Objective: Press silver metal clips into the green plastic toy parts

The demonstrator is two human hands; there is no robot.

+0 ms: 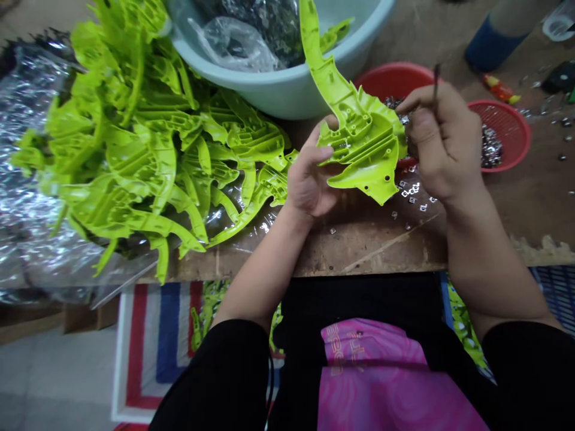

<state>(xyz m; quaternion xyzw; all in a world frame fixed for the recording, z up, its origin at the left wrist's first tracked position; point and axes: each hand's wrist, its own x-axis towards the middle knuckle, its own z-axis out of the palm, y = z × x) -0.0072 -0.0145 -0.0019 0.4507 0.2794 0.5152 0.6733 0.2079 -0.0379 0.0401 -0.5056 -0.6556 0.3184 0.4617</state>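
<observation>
- Clamped the green part (372, 137) in the left hand (312, 176), with the thumb on its ribbed face and fingers tucked below!
- Pinched a thin dark stick (436, 90) in the right hand (444, 140), upright between thumb and fingers, right beside the part's far edge; could not tell touch from a slim gap there.
- Held that part up over the table (368, 251), with its long curved end across the rim of the pale basin (269, 93).
- Spotted small pale bits (341, 145) on the part near the left thumb, apparently seated already; judged this one partway along, but could not tell filled slots from bare ones.
- Had plenty of metal pieces (414, 190) loose on the table below, and more beyond, in the red bowl (399, 70) and the red basket (523, 143): no shortage there!
- Saw a great heap of green parts (135, 137) out to the left, beside clear plastic (27, 143); could not tell finished from untouched among them, though probably had much left to handle.
- Found more green pieces under the table edge, in a striped bin (137, 347) at left and by a blue basket (557, 293) at right; could not tell from here done from undone.
</observation>
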